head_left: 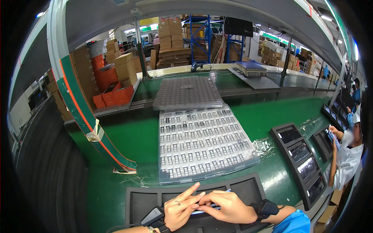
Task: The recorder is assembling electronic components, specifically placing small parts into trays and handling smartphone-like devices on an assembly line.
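My left hand (181, 207) and my right hand (226, 206) meet over a black foam tray (143, 194) at the near edge of the bench. Between them is a thin flat piece with a pale blue-white edge (199, 212), mostly covered by my fingers; its kind cannot be made out. The right hand's fingers are pinched together on it. My left index finger points outward while the other fingers bend against the piece. Just beyond lies a clear plastic tray (202, 144) filled with rows of small dark-framed parts.
A stacked grey blister tray (187, 93) overlaps the far end of the parts tray. To the right, a black foam tray (299, 163) holds several dark-screened devices. A co-worker (347, 151) sits beyond it. A green post (87, 120) rises at left; a scale (251, 70) stands behind.
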{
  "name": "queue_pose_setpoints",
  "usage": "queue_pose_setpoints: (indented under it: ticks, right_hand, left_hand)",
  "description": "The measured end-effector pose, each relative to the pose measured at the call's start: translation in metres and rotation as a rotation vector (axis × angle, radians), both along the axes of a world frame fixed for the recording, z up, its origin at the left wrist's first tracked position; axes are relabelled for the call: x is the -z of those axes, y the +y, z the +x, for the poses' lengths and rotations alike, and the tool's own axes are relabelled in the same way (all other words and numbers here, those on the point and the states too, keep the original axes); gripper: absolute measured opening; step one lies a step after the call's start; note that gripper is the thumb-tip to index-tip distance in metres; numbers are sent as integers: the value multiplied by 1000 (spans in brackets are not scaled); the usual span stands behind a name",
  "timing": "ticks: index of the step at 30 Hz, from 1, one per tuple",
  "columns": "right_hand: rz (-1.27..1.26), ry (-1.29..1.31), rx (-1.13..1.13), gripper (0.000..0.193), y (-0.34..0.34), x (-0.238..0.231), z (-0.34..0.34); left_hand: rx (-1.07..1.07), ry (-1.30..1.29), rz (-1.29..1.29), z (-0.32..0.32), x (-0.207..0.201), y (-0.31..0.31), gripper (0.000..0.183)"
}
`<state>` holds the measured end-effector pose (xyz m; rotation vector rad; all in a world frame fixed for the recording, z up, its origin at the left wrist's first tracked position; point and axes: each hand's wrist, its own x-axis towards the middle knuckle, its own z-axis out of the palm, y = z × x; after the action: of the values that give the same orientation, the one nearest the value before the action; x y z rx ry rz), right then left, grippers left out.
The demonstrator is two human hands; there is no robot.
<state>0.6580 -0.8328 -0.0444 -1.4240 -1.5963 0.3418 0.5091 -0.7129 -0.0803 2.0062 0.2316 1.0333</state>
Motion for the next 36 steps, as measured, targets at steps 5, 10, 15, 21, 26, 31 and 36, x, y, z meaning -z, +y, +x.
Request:
queue_pose_setpoints:
  ticks: [5,10,15,21,26,31,36]
  right_hand:
    - [82,15,43,25,-6,-19,0]
    - [82,-65,78,22,-25,-14,22]
    - [72,-62,119,15,-46,2,35]
    - [60,-17,119,14,-52,11,37]
    - [153,-48,101,17,-51,18,41]
    - [177,-276,126,23,-57,23,44]
    - [134,-686,145,37,-67,19,47]
  left_hand:
    - [33,24,181,-1,-7,3,30]
    - [49,262,115,-13,-21,-5,47]
    - [82,262,111,-9,-16,3,43]
    - [87,259,138,-8,-21,-2,43]
    - [81,261,138,-8,-25,-2,42]
    - [70,227,204,-7,-18,-1,37]
    - [77,335,362,-1,-25,6,56]
